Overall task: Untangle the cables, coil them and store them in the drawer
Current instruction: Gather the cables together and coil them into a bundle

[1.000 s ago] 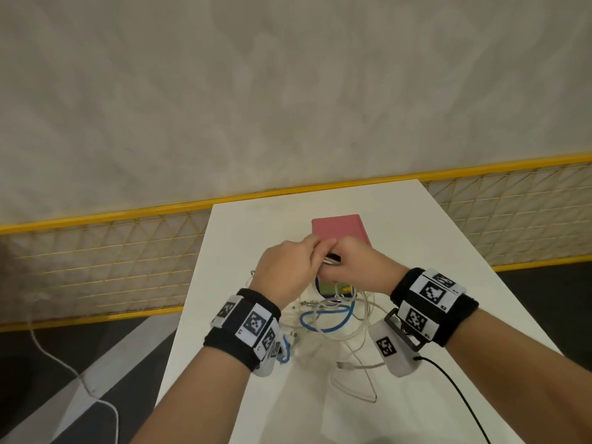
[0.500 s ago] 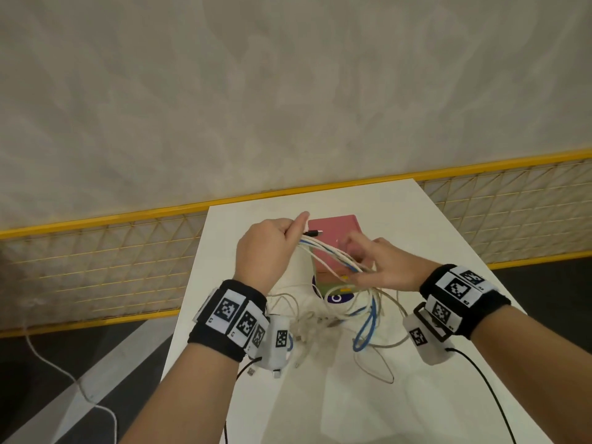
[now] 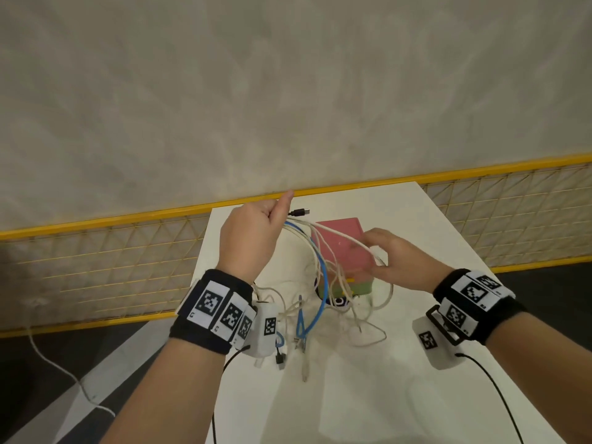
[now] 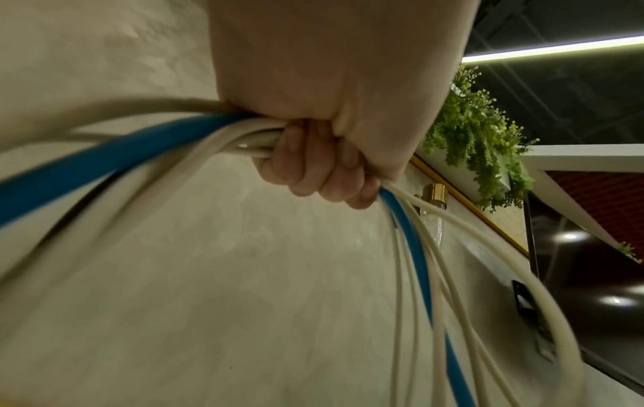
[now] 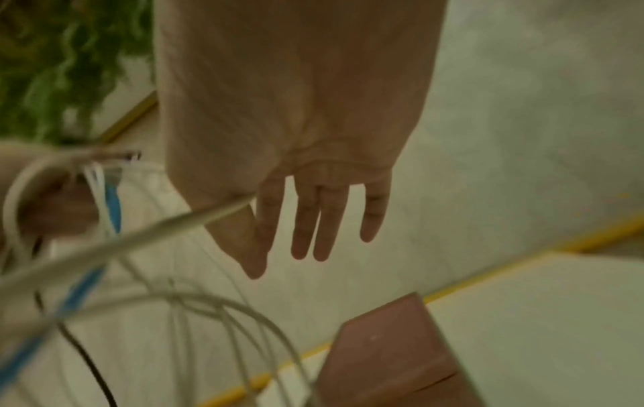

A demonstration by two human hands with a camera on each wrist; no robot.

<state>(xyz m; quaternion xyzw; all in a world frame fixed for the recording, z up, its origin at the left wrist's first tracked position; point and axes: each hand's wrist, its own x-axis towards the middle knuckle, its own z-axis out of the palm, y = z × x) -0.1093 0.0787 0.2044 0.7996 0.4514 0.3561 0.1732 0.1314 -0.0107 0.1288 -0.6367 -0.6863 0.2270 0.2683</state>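
Observation:
My left hand (image 3: 275, 216) is raised above the white table (image 3: 400, 395) and grips a bundle of cables (image 3: 304, 232). The left wrist view shows its fingers (image 4: 313, 168) curled round white strands and one blue cable (image 4: 104, 165). A black plug (image 3: 299, 212) sticks out past the thumb. The strands hang down to a tangle (image 3: 323, 310) on the table. My right hand (image 3: 373, 248) hovers over the pink-topped drawer box (image 3: 339, 241) with its fingers (image 5: 303, 234) straight. One white cable (image 3: 346, 239) runs from my left fist into the crook of the right thumb.
A yellow mesh fence (image 3: 112, 261) runs behind the table under a pale wall. A white cord (image 3: 57, 370) trails on the dark floor at the left. Loose plugs (image 3: 304, 370) lie near the table's front. Green plants (image 4: 477, 143) hang high on the right.
My left hand has risen and pulled the cable bundle up off the table. My right hand has drawn away to the right and straightened its fingers, so the strands now stretch between the hands.

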